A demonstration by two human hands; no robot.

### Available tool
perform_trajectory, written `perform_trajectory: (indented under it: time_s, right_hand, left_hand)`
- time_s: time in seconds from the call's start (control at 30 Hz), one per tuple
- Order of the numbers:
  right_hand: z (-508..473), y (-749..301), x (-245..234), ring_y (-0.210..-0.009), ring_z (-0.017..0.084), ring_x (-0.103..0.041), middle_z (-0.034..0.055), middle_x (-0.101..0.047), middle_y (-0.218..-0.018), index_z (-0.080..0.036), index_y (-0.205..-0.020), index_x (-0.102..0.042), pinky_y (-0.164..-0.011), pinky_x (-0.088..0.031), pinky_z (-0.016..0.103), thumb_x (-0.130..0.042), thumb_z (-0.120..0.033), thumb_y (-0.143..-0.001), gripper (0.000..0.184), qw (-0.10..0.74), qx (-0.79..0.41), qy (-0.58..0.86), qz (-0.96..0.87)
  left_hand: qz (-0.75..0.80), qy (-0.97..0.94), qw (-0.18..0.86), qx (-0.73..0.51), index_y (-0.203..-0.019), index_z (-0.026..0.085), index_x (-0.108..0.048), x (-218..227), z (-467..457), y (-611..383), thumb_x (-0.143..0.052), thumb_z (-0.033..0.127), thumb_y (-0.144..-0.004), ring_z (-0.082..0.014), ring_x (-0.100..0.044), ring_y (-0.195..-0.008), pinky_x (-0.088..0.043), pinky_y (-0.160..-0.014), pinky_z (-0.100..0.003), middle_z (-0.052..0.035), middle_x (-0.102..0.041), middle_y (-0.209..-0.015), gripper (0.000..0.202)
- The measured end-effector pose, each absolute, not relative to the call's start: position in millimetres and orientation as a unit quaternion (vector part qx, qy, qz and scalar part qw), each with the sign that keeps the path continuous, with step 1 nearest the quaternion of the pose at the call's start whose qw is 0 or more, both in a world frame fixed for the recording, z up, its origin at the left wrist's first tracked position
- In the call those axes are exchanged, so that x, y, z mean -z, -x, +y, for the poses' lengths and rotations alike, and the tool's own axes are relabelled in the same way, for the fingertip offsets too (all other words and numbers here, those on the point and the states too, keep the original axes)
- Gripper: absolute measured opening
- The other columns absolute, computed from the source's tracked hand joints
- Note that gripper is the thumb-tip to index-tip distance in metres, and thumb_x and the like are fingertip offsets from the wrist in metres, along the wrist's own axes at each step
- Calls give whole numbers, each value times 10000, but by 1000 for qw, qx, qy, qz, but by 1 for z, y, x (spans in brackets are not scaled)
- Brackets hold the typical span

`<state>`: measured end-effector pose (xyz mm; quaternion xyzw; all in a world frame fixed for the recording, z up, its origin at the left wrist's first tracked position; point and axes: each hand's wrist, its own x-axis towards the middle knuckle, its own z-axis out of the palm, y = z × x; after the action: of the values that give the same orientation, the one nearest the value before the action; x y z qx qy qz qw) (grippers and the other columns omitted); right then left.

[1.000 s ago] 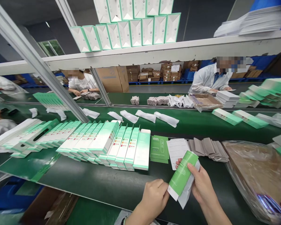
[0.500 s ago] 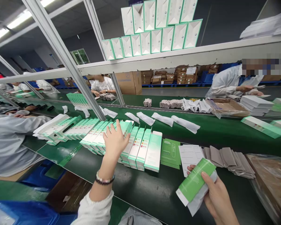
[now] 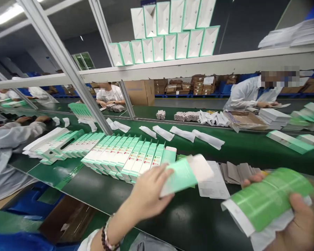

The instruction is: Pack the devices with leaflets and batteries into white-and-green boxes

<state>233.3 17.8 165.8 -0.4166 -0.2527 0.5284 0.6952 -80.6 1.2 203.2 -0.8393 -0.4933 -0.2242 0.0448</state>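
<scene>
My left hand [image 3: 148, 193] is closed on a mint-green and white carton [image 3: 184, 174], lifted off the belt and smeared by motion. It hangs just right of a slanted row of several like cartons [image 3: 125, 157] on the dark green belt [image 3: 172, 219]. My right hand [image 3: 295, 226] at the lower right grips a green leaflet with a white pouch [image 3: 267, 202] under it. A white instruction sheet [image 3: 214, 183] and grey folded pouches [image 3: 238, 170] lie on the belt between my hands.
A second belt behind carries white pouches [image 3: 183, 134] and green cartons [image 3: 290, 141]. Workers in white coats sit across it, and another person's sleeve [image 3: 5, 150] is at the left. A shelf above holds stacked cartons [image 3: 167, 38]. A slanted metal post [image 3: 65, 66] crosses the left.
My left hand took a carton from the row's right end and pulled it toward me. My right hand, with the leaflet and pouch, came closer and further right.
</scene>
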Motion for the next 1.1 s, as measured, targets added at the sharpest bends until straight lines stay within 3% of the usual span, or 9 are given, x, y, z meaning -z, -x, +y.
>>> perform_trajectory:
  time_s: [0.2, 0.33, 0.47, 0.7, 0.8, 0.9, 1.0, 1.1]
  right_hand:
    - [51, -222, -172, -820, 202, -696, 47, -714, -948, -196, -1028, -654, -726, -613, 341, -753, -353, -741, 342, 678, -581, 416, -173]
    - [57, -215, -157, -868, 237, -706, 58, -738, -934, -182, -1057, -638, -810, -588, 400, -775, -386, -726, 412, 692, -537, 439, -198]
    - [49, -204, -150, -992, 275, -691, 59, -738, -1011, -231, -1150, -594, -864, -558, 458, -759, -419, -747, 475, 711, -489, 434, -258]
    - [25, -201, -142, -1038, 298, -659, 123, -664, -1230, -231, -1272, -558, -776, -578, 385, -773, -484, -710, 652, 598, -546, 499, -308]
    - [14, -207, -146, -966, 286, -677, 131, -671, -1218, -227, -1243, -590, -755, -574, 367, -798, -465, -683, 643, 569, -565, 470, -370]
    - [2, -212, -152, -1008, 301, -671, 128, -670, -1221, -232, -1222, -626, -838, -556, 392, -823, -416, -668, 616, 503, -562, 417, -506]
    - [-2, -214, -156, -1213, 319, -570, 119, -597, -1338, -266, -1299, -590, -1037, -441, 452, -799, -381, -721, 625, 382, -502, 382, -675]
    - [1, -218, -158, -1356, 314, -427, 112, -449, -1481, -292, -1407, -474, -1120, -344, 471, -773, -426, -750, 734, 306, -437, 360, -766]
  left_hand:
    - [-430, 863, -14, 266, -1209, 164, -467, -160, -20, 32, -615, 243, -786, -307, -618, -1119, -541, -915, -439, -171, -604, -1304, 455]
    - [-426, 859, -6, 284, -1164, 168, -483, -153, -20, 27, -601, 199, -787, -309, -621, -1114, -544, -904, -448, -170, -610, -1296, 396]
    - [-448, 844, -19, 293, -1120, 174, -476, -147, -19, 18, -599, 186, -781, -315, -612, -1119, -546, -891, -454, -175, -613, -1281, 361]
    - [-467, 821, -62, 323, -1181, 190, -452, -130, -25, -1, -653, 186, -771, -344, -585, -1124, -525, -890, -504, -179, -582, -1276, 457]
    - [-466, 805, -170, 324, -1371, 218, -338, -128, -24, -5, -734, 286, -755, -341, -587, -1116, -524, -890, -512, -168, -575, -1251, 735]
    - [-437, 748, -362, 344, -1453, 240, -257, -130, -16, -13, -795, 371, -716, -315, -584, -1149, -509, -943, -466, -148, -558, -1297, 922]
    - [-373, 676, -519, 366, -1361, 224, -423, -128, -7, -25, -802, 336, -712, -269, -624, -1084, -511, -934, -377, -99, -620, -1246, 760]
    - [-363, 631, -560, 396, -1205, 201, -540, -120, -4, -36, -800, 274, -701, -232, -653, -950, -524, -843, -320, -53, -682, -1091, 572]
